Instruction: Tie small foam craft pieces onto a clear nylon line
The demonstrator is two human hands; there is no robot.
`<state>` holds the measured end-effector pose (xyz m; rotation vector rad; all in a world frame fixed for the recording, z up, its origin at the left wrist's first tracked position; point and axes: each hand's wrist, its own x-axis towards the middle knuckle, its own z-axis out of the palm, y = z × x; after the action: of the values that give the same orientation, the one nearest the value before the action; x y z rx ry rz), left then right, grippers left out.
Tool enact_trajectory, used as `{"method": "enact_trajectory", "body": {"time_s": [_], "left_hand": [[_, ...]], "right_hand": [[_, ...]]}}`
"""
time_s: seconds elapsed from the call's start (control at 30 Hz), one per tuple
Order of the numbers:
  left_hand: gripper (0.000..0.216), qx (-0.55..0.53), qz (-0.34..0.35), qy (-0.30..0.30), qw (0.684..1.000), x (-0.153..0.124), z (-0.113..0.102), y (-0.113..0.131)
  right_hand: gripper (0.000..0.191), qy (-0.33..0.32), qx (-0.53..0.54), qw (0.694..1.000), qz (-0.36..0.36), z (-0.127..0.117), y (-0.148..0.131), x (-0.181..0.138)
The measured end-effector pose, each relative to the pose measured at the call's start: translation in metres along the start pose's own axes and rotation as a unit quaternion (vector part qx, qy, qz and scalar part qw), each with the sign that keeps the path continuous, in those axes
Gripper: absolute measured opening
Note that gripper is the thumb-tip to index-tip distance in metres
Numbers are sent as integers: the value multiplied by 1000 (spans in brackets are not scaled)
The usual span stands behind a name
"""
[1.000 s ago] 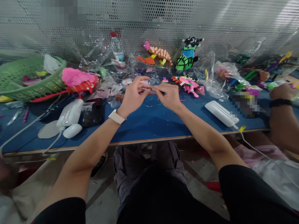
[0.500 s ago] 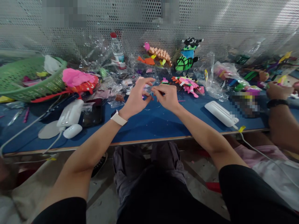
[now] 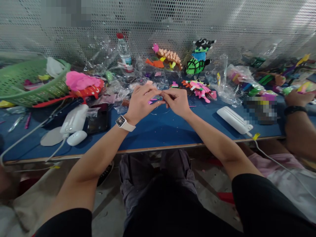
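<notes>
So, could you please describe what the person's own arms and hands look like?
Both arms are bare below short black sleeves, the left sleeve and the right sleeve. The left hand and right hand are ungloved. The left wrist carries a watch with a pale strap and a dark square face.

A perforated grey metal panel [image 3: 222, 23] formed the wall behind a long bench [image 3: 160, 131] topped in blue, with a pale wooden strip along its front edge. Light glanced off the panel's holes at the upper right, while the left side looked duller. Beneath the bench lay a grey concrete floor [image 3: 108, 207], scuffed and littered with small scraps, with a red object [image 3: 225, 197] partly visible towards the right.
</notes>
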<state>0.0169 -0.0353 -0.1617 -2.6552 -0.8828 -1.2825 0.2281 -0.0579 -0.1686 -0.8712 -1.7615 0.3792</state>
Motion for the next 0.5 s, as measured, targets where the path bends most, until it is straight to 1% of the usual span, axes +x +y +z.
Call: {"method": "enact_trajectory", "body": {"time_s": [0.13, 0.2, 0.27, 0.37, 0.43, 0.5], "left_hand": [[52, -61, -29, 28, 997, 5, -5, 7], [54, -86, -36, 28, 995, 8, -9, 8], [52, -101, -23, 0, 995, 10, -15, 7], [43, -100, 5, -62, 993, 10, -22, -2], [35, -75, 7, -73, 994, 9, -25, -8], [28, -43, 4, -69, 997, 9, -25, -12]], "right_hand": [[53, 4, -14, 1000, -13, -3, 0, 2], [56, 1, -20, 1000, -19, -4, 0, 2], [59, -9, -24, 999, -23, -3, -1, 1], [59, -11, -25, 1000, -16, 0, 2, 0], [56, 10, -20, 1000, -2, 2, 8, 0], [53, 46, -10, 999, 13, 1, 16, 3]]}}
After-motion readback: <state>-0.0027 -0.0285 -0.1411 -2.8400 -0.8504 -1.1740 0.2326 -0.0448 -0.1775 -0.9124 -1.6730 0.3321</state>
